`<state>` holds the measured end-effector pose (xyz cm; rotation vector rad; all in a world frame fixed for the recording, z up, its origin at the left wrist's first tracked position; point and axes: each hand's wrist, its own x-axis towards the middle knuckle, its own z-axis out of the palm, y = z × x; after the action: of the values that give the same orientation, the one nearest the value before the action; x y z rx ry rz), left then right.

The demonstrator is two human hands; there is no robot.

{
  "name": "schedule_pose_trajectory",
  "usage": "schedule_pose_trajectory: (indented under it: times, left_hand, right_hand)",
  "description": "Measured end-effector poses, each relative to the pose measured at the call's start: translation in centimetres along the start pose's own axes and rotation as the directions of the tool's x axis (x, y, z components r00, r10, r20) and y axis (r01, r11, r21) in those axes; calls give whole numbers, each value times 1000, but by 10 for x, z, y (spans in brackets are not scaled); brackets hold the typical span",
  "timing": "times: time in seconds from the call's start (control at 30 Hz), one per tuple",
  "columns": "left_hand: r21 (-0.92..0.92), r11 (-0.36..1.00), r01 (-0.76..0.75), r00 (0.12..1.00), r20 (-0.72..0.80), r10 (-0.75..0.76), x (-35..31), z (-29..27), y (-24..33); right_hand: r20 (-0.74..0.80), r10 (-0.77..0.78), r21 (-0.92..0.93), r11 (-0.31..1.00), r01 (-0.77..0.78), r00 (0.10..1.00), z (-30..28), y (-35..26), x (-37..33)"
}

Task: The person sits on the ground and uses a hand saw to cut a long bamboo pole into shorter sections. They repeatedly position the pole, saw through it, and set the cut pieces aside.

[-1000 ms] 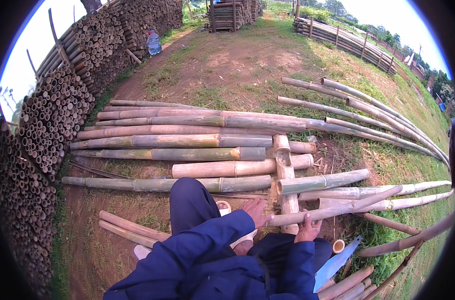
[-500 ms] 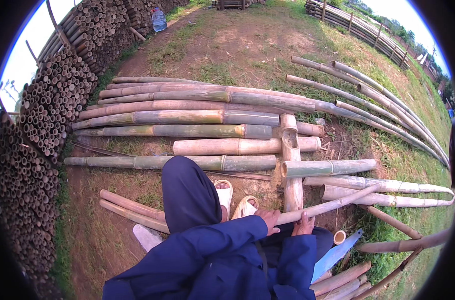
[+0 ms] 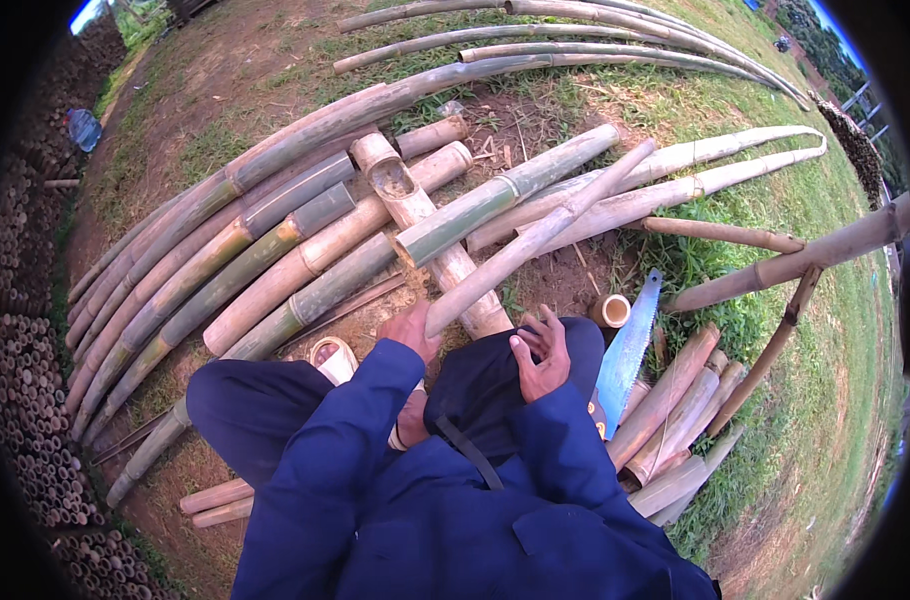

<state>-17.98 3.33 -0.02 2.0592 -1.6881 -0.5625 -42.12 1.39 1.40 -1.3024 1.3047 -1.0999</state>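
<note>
My left hand [image 3: 412, 331] grips the near end of a thin bamboo pole [image 3: 537, 237]. The pole slants away to the right, over a notched bamboo piece [image 3: 415, 208] and past a short green bamboo length [image 3: 510, 193]. Off the pole, my right hand [image 3: 542, 356] is held over my right thigh, fingers apart and nothing in it. Just right of that knee lies a handsaw [image 3: 630, 345] with a bluish blade, its handle partly covered by my sleeve. Close by it is a short bamboo cup-like section [image 3: 611, 311].
Long bamboo poles [image 3: 237, 215] lie side by side at the left. More cut bamboo pieces [image 3: 675, 410] are piled at the lower right, below a branching pole frame [image 3: 790, 262]. A stack of bamboo [image 3: 30, 400] lines the left side; a plastic water jug [image 3: 83, 130] stands near it.
My right hand has let go of the pole and opened. My left hand still holds the near end. The whole view has swung toward the right, bringing the saw further into sight.
</note>
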Motion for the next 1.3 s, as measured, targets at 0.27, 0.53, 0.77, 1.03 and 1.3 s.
schedule_pose_trajectory:
  times: [0.27,0.53,0.77,1.03,1.3]
  left_hand:
    - [200,980,8,1000,-8,-7,120,-25,32]
    - [188,982,-34,997,-58,46,192,-12,26]
    - [-67,996,59,979,197,-44,225,-32,7]
    - [-315,928,198,877,480,-24,231,-48,-53]
    - [-249,962,108,919,395,-1,209,-52,-56]
  right_hand:
    - [7,-402,-675,674,301,916,-58,12,-16]
    - [-21,-373,-629,726,277,928,-47,13,1]
    - [-35,-336,-608,755,247,941,-52,12,-2]
    - [-69,-354,-619,748,239,933,-50,15,-1]
    - [-56,-348,-627,741,238,936,-47,15,2]
